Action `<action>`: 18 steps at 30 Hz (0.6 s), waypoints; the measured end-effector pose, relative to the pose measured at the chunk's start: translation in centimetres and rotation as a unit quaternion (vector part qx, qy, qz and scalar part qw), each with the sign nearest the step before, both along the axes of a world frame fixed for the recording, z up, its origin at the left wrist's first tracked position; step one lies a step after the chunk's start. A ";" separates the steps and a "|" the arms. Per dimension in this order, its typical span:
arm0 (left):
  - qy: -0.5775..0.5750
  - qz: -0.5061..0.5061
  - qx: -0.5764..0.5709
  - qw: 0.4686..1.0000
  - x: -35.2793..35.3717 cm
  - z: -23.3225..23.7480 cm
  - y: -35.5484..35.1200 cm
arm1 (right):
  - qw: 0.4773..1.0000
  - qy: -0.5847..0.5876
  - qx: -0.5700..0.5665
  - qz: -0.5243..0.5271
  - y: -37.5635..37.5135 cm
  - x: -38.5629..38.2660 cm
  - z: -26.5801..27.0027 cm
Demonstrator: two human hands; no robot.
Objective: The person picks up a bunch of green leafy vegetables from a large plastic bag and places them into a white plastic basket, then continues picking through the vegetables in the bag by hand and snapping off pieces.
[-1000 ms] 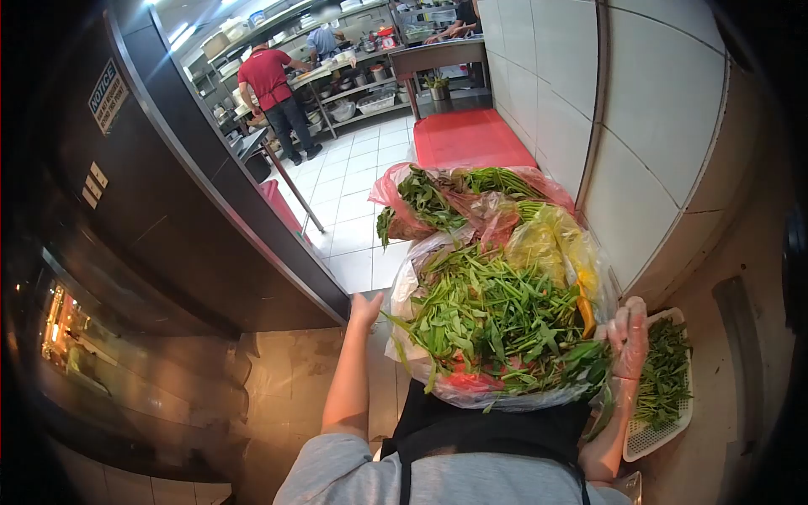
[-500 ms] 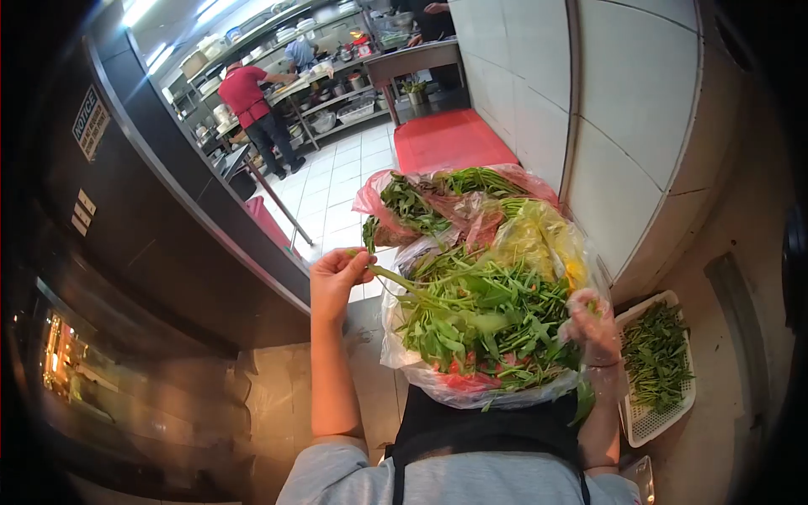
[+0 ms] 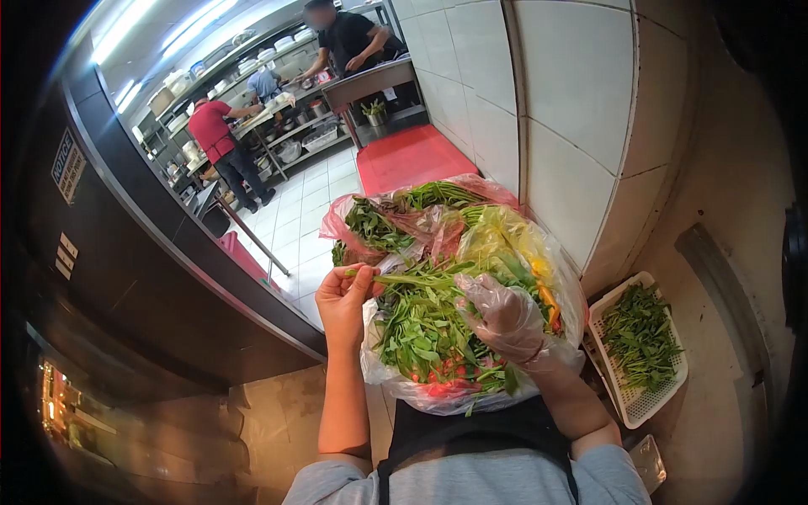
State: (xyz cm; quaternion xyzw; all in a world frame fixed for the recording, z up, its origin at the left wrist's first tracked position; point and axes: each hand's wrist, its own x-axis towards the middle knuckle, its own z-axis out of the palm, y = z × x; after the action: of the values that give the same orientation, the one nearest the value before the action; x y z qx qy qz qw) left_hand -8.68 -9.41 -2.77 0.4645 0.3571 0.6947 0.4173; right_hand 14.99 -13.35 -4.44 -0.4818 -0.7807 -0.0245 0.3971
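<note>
White tiled wall closes the right side of this kitchen corner. At centre frame, your bare left hand has its fingers pinched shut on one green stem. The stem runs level to the right across a heap of leafy greens. Your right hand, in a clear plastic glove, lies on that heap at the stem's right end with its fingers curled. You cannot tell whether they grip anything.

The heap fills one clear bag, which sits against your dark apron. Two more bags press against its far side, one red bag holding greens and one yellow bag, so three bags in all. One white basket of greens lies at lower right, near the clear bag.

A dark steel cabinet fills the left of the frame and carries one notice sign. One red mat lies on the white floor tiles above the bags. At the top, three people stand by a steel worktop: one in red, one in blue, one in black.
</note>
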 end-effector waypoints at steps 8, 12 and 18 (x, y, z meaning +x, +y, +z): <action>0.062 -0.197 -0.097 0.974 -1.3 -1.6 -0.7 | 0.997 -0.036 0.063 -0.037 1.8 2.3 -1.2; 0.208 -0.269 -0.165 0.926 0.1 -1.2 -1.5 | 0.994 -0.062 0.081 -0.029 2.0 2.7 -1.2; 0.355 -0.274 -0.121 0.886 0.4 -3.4 -1.0 | 0.997 -0.054 0.058 -0.025 2.5 3.5 -2.0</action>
State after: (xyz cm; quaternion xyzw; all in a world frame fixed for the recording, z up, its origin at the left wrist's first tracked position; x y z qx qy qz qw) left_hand -8.28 -10.40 -6.21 0.7050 0.4214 0.2933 0.4892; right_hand 18.49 -10.82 -6.48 -0.4750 -0.7859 -0.1057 0.3815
